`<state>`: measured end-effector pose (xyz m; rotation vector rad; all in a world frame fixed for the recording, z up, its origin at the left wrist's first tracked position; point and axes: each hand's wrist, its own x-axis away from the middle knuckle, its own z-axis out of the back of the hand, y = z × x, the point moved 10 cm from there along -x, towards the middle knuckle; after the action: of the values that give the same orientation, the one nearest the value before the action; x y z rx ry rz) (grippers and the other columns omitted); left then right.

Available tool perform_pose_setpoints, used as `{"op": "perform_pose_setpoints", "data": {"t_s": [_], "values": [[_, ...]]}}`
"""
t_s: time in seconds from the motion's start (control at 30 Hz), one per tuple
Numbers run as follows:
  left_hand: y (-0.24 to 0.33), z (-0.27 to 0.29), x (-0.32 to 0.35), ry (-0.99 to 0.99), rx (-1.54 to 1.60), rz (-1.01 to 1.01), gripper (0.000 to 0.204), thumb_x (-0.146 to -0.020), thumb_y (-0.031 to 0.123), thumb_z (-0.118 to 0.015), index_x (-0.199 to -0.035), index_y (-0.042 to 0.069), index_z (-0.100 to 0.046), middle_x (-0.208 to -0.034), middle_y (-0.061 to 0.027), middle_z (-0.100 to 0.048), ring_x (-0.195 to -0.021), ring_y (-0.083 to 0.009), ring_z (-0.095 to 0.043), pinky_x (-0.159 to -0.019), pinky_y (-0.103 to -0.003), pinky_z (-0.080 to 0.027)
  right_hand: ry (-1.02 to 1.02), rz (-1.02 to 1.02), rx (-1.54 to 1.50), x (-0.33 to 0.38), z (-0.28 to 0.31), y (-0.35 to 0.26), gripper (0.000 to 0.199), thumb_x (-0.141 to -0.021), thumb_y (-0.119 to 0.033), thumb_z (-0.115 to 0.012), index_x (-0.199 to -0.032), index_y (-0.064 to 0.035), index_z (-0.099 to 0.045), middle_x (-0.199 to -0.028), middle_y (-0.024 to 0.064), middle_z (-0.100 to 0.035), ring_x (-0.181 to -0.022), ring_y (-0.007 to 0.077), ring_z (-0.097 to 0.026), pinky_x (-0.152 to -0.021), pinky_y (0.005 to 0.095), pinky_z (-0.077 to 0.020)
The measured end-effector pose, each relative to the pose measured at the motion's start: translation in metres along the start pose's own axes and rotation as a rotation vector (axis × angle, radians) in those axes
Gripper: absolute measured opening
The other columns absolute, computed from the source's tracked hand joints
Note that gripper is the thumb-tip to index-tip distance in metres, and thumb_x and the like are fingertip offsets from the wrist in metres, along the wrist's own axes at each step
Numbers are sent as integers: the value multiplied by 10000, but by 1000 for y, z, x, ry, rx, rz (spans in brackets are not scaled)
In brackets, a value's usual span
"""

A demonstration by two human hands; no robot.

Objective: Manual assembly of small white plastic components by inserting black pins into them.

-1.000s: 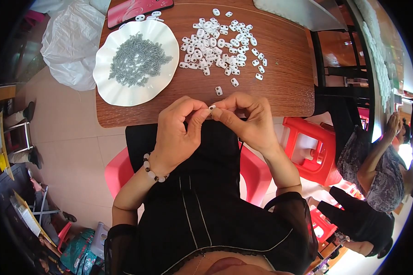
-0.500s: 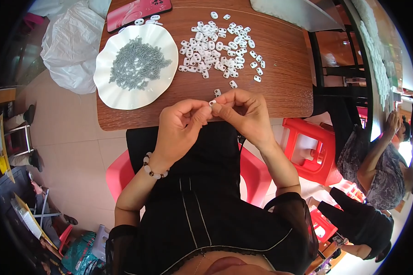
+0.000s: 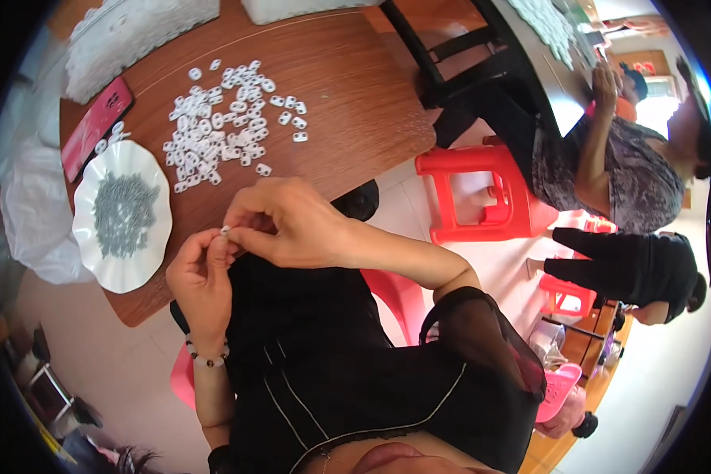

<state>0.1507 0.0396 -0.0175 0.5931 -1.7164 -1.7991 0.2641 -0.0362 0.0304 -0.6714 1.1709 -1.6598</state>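
Both hands meet just off the near edge of the wooden table, fingertips together. Between them is a small white plastic piece (image 3: 225, 230), mostly covered by the fingers. My left hand (image 3: 201, 280) pinches it from below, and my right hand (image 3: 296, 225) pinches it from the right with thumb and forefinger. Beyond the hands lies a loose pile of white two-holed plastic pieces (image 3: 221, 130), with a few scattered at its right. Left of the hands stands a white wavy-rimmed plate (image 3: 85, 251) heaped with small grey pins (image 3: 125, 212).
A pink phone (image 3: 96, 130) lies on the table (image 3: 355, 103) behind the plate. White containers (image 3: 138, 43) stand along its far side, and a white plastic bag (image 3: 43, 217) hangs at the left. To the right are a red stool (image 3: 482, 189) and a seated person (image 3: 612, 170).
The view has swung to the right, so the table and my hands appear further left and tilted. Both hands still pinch the small white piece together.
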Motion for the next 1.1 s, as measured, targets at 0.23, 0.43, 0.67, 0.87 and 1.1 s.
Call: {"op": "perform_pose_setpoints", "data": {"t_s": [0.23, 0.43, 0.67, 0.87, 1.1], "values": [[-1, 1, -1, -95, 74, 64, 201, -928, 157, -592, -883, -35, -630, -722, -24, -609, -630, -62, -528, -581, -187, -427, -89, -14, -153, 3, -4, -1, 111, -796, -88, -668, -851, -1, -625, -749, 80, -610, -662, 144, -614, -576, 261, -502], [-10, -3, 0, -270, 184, 170, 242, -913, 204, -619, -828, -22, -628, -644, -28, -581, -553, -64, -487, -522, -184, -378, -117, 40, -223, 9, -5, -7, 130, -801, -112, -675, -851, -1, -630, -741, 75, -605, -651, 143, -600, -580, 257, -486], [-22, -17, 5, -387, 412, 284, 280, -926, 237, -597, -758, 15, -562, -605, -18, -518, -509, -83, -430, -479, -201, -329, -65, 127, -224, 13, -1, -8, 174, -782, -171, -698, -783, -19, -613, -675, 102, -592, -619, 210, -589, -535, 312, -452], [-31, -27, 6, -329, 558, 388, 266, -929, 248, -590, -790, 24, -558, -635, -11, -498, -533, -88, -423, -490, -206, -322, 40, 236, -180, 16, 10, -15, 147, -783, -145, -669, -768, -23, -590, -662, 102, -591, -597, 228, -587, -534, 328, -454], [-26, -33, 14, -194, 777, 462, 227, -927, 198, -578, -985, -20, -602, -811, -25, -569, -711, -92, -526, -622, -220, -437, 187, 332, 5, 18, 14, -17, 97, -780, -104, -653, -819, -30, -602, -712, 88, -581, -653, 240, -565, -547, 327, -450]]}}
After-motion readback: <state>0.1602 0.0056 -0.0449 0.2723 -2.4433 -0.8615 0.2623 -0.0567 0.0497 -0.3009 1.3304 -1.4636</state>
